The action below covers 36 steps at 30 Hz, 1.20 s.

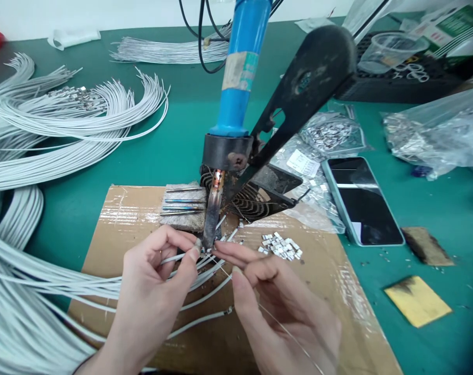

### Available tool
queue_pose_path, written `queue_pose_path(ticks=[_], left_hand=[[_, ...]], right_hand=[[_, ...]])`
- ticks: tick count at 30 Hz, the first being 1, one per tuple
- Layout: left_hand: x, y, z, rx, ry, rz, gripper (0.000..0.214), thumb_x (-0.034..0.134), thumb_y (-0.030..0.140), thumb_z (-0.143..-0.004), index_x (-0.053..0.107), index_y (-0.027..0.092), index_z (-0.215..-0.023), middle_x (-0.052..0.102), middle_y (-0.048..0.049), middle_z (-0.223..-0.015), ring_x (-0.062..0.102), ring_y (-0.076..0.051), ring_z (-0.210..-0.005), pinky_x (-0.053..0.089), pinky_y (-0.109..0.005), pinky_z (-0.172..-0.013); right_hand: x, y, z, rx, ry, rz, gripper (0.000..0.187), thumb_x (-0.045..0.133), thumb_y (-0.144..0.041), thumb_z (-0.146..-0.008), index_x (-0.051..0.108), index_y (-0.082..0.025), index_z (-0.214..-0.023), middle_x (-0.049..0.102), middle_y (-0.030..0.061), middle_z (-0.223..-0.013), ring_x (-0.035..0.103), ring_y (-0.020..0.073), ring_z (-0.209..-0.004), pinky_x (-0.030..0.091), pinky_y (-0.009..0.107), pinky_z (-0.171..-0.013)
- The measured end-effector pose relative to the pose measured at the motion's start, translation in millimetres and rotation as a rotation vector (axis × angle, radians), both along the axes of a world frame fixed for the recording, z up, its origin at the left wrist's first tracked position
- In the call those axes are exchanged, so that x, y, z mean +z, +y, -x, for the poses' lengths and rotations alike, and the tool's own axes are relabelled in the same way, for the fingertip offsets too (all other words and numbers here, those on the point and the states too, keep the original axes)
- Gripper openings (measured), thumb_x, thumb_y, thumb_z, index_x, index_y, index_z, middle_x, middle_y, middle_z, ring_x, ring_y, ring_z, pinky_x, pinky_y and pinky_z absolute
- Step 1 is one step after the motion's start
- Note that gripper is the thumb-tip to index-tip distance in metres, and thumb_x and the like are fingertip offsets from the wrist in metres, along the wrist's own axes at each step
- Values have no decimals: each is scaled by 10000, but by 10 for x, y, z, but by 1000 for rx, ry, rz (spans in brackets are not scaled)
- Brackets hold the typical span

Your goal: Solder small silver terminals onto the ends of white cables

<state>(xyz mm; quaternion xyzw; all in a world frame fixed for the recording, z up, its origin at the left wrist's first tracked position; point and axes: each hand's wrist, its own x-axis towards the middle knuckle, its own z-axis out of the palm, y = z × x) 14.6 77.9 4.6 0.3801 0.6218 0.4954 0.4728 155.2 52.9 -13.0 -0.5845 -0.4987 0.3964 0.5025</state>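
Note:
My left hand (154,284) pinches a white cable (173,258) close to its end, just left of the soldering iron's dark tip. The blue-handled soldering iron (213,203) points downward, held in a black metal stand (294,94). From the right, my right hand (275,297) is closed on a thin solder wire (286,330), which trails down past the palm. Its fingertips sit beside the iron's tip, near the cable end. The exact contact at the tip is partly hidden by my fingers. More cable ends lie beneath, on the cardboard (115,219).
Small metal connectors (281,246) are piled on the cardboard. A block with thin rods (183,205) and a fan (252,195) stand behind the iron. Bundled white cables (84,125) fill the left. At right lie a phone (365,203), a yellow sponge (418,301) and bagged parts (332,130).

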Motion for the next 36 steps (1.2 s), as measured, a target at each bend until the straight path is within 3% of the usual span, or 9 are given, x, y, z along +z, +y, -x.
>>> queue_pose_path(ticks=[13, 21, 28, 36], left_hand=[[-4, 0, -9, 5, 9, 1, 149, 774, 109, -797, 713, 214, -712, 795, 29, -817, 742, -82, -732, 528, -93, -650], [25, 4, -3, 11, 22, 4, 135, 782, 114, -790, 709, 194, -707, 808, -22, -834, 759, -129, -749, 559, -146, -662], [1, -8, -4, -12, -11, 15, 155, 764, 103, -807, 698, 203, -710, 795, 10, -812, 734, -96, -721, 540, -113, -651], [69, -3, -39, 43, 28, 24, 140, 797, 105, -736, 709, 197, -678, 789, -3, -799, 745, -123, -723, 551, -146, -645]], right_hand=[[35, 1, 1, -12, 20, 13, 236, 655, -181, -971, 585, -253, -757, 856, 21, -1122, 821, 176, -1000, 592, 260, -914], [24, 1, 4, -15, -1, 16, 235, 680, -206, -967, 592, -265, -757, 857, 9, -1109, 821, 199, -1001, 602, 296, -906], [42, 17, -21, -12, 8, 30, 237, 693, -210, -963, 605, -256, -747, 862, 25, -1077, 826, 199, -987, 616, 287, -901], [21, 11, 8, -27, 41, -6, 238, 699, -210, -971, 607, -249, -755, 859, 52, -1071, 824, 216, -993, 621, 302, -880]])
